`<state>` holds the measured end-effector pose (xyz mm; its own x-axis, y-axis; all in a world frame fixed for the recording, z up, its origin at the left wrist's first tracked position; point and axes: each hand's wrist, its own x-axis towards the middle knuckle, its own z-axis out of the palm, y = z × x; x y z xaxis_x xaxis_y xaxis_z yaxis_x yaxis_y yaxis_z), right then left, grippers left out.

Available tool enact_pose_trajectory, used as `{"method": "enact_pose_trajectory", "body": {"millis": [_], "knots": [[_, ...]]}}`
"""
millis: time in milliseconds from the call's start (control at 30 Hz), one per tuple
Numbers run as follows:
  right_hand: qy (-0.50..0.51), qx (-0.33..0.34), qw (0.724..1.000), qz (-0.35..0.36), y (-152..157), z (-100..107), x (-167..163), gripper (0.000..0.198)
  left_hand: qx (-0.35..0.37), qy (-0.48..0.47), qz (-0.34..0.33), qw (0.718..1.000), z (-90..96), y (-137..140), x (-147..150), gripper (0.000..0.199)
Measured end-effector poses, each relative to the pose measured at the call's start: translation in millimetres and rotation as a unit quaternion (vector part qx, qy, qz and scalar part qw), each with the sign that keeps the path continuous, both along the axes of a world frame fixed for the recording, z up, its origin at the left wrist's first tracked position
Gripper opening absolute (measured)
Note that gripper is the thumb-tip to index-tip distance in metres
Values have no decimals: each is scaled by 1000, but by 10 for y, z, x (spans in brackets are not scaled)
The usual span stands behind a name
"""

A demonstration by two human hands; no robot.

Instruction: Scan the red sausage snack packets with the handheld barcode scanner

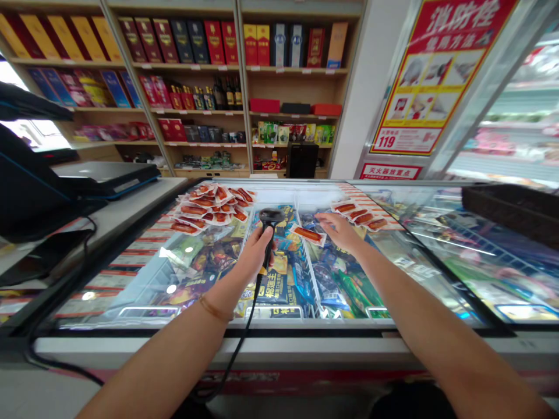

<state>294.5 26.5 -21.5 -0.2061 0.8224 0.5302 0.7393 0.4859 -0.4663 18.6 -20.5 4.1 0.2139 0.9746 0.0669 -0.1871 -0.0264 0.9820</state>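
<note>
A corded black barcode scanner [271, 218] stands upright in my left hand [257, 250], whose fingers wrap round its handle. Just right of the scanner, a single packaged sausage [308, 234] lies on the freezer's glass top [209, 285]. My right hand [338, 228] is beside that packet, fingers stretched out to the left and holding nothing visible; whether a fingertip touches the packet I cannot tell. To the left is a heap of packaged sausages [213, 203]. Several more packaged sausages [361, 215] lie in a short row behind and right of my right hand.
Bagged frozen goods [273, 285] show through the glass. The scanner's cable [244, 337] hangs over the front edge. At left, a counter holds a flat scale-like device [107, 174]. A dark brown tray [515, 206] sits on the right. Shelves [187, 67] with boxes and bottles stand behind.
</note>
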Motion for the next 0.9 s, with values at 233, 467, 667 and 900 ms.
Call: {"method": "enact_pose_trajectory", "body": {"millis": [233,467,667,900], "knots": [[-118,-63,990,48,-159,194,-378,27,-6,-3,-21,1000,-33,0,15,46],[-150,-4,988,-32,-137,157,-374,36,-2,10,-27,1000,-13,-23,20,44],[-137,-91,985,50,13,-48,-274,36,6,24,-57,998,-5,-62,22,43],[-67,-83,994,27,-73,57,-154,22,19,28,-81,996,10,-85,11,43]]}}
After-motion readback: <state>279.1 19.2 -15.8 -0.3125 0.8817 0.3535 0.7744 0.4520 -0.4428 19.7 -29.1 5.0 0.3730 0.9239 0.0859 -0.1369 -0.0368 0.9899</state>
